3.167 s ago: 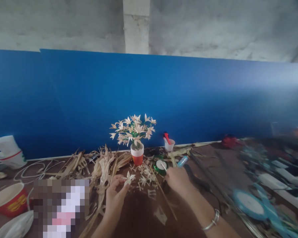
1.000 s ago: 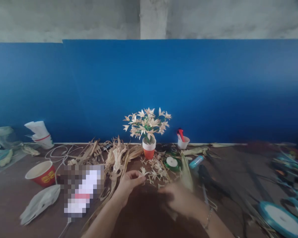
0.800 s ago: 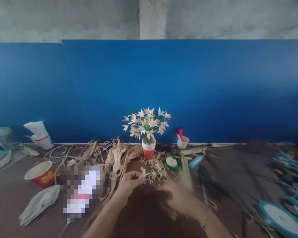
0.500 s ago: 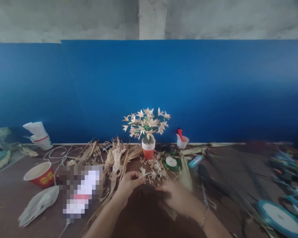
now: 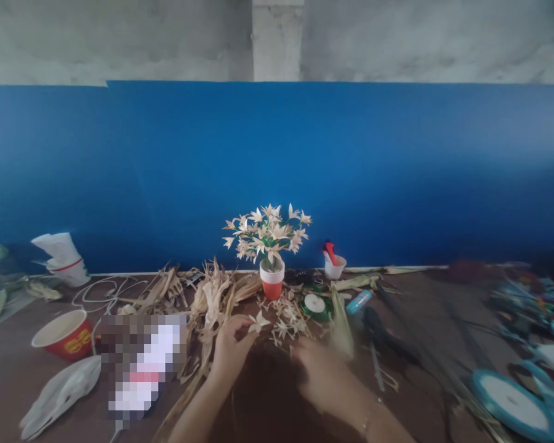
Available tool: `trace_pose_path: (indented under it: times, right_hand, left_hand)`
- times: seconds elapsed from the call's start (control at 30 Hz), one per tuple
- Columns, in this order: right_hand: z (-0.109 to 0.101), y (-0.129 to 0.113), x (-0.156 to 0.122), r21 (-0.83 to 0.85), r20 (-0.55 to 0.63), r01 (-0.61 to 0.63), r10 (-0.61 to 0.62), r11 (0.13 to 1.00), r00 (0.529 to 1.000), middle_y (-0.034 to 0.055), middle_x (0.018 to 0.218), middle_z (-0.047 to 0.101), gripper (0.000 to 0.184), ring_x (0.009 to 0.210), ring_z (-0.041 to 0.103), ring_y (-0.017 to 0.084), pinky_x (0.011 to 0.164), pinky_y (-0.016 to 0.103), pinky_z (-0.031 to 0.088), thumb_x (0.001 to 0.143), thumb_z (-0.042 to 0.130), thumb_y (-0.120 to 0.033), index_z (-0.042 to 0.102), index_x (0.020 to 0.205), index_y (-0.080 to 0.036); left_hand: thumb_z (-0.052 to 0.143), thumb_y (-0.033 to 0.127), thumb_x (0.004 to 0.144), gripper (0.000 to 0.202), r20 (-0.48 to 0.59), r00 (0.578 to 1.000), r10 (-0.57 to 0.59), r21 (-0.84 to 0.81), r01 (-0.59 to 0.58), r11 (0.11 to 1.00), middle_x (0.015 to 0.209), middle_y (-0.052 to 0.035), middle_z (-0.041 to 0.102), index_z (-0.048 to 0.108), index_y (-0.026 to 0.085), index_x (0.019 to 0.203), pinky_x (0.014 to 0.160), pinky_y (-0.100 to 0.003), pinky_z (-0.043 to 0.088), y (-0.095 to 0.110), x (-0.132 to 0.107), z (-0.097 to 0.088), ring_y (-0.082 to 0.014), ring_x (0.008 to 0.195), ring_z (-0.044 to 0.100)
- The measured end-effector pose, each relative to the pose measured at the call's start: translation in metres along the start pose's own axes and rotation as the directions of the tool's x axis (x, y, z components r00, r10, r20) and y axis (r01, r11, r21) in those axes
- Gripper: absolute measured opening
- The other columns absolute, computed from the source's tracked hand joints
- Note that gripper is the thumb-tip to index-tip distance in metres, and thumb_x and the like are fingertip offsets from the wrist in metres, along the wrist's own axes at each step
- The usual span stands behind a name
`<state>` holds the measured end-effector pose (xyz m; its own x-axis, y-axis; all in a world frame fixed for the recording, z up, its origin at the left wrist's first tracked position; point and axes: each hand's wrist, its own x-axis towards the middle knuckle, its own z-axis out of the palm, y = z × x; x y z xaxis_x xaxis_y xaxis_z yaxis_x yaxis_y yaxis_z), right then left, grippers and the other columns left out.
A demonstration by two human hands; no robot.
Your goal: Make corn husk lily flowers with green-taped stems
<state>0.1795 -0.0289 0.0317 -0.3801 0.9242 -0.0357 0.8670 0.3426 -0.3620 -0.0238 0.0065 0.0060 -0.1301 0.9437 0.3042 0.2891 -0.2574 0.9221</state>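
Left hand (image 5: 231,347) pinches a pale, pointed-petal flower (image 5: 259,322) between thumb and fingers, the petals showing beyond its fingertips; right hand (image 5: 321,372) is blurred and curled, and whether it grips anything cannot be told; loose pale blossoms (image 5: 286,323) lie between and just beyond the two hands; past them stands an upright orange-and-white pot (image 5: 272,283) with a bouquet of similar flowers (image 5: 270,232); dried husks (image 5: 212,301) heap beyond the left hand; beyond the right are a green ribbon spool (image 5: 314,304) and a light-blue cylinder (image 5: 359,302).
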Motion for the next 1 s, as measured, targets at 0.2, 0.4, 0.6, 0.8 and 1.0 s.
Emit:
trace_pose_path:
  times: [0.2,0.4,0.6,0.8,1.0]
  right_hand:
    - [0.012,-0.006,0.001,0.172,0.113,-0.01,-0.01,0.985,0.994,0.0022,0.083,0.068,0.028,0.075,0.06,0.017,0.061,0.022,0.037,0.06,0.065,-0.019,0.063,0.087,-0.021]
    - [0.004,0.009,0.011,0.269,0.075,-0.049,0.03,0.962,0.997,0.0001,0.076,0.069,0.019,0.07,0.06,0.014,0.06,0.021,0.037,0.07,0.055,-0.016,0.067,0.084,-0.021]
    - [-0.023,0.009,0.042,-0.084,-0.268,-0.145,0.118,0.986,0.956,0.005,0.084,0.063,0.025,0.079,0.058,0.017,0.064,0.025,0.038,0.083,0.048,-0.022,0.07,0.074,-0.022]
    - [-0.013,0.004,0.084,-0.259,-0.216,-0.101,0.044,0.961,0.975,0.0142,0.092,0.06,0.015,0.092,0.054,0.025,0.073,0.031,0.04,0.072,0.055,-0.013,0.07,0.072,-0.013]
    - [-0.005,0.012,0.095,-0.236,-0.214,-0.144,0.093,0.961,0.972,0.0171,0.092,0.061,0.02,0.095,0.054,0.028,0.075,0.033,0.041,0.068,0.055,-0.011,0.07,0.082,-0.008]
  left_hand:
    - [0.058,0.024,0.071,0.011,0.025,0.986,0.165,0.222,-0.167,0.961,0.075,-0.0049,0.066,0.065,0.019,0.064,0.073,-0.034,0.046,-0.01,-0.001,0.002,-0.0212,0.077,0.06]
    - [0.056,0.021,0.07,0.007,0.068,0.99,0.126,0.275,-0.14,0.951,0.077,-0.0042,0.064,0.061,0.019,0.067,0.074,-0.034,0.046,-0.015,-0.002,0.004,-0.0213,0.079,0.06]
    - [0.055,0.018,0.07,0.007,0.097,0.985,0.141,0.335,-0.166,0.927,0.078,-0.004,0.064,0.061,0.019,0.068,0.074,-0.034,0.045,-0.013,-0.005,0.005,-0.0209,0.08,0.059]
    - [0.057,0.019,0.071,0.009,0.143,0.977,0.16,0.405,-0.205,0.891,0.078,-0.0044,0.065,0.063,0.02,0.064,0.074,-0.035,0.044,-0.01,-0.007,0.005,-0.0216,0.078,0.058]
    - [0.058,0.019,0.071,0.009,0.152,0.973,0.176,0.455,-0.227,0.861,0.079,-0.0046,0.065,0.065,0.02,0.065,0.076,-0.037,0.043,-0.012,-0.006,0.004,-0.0224,0.08,0.058]
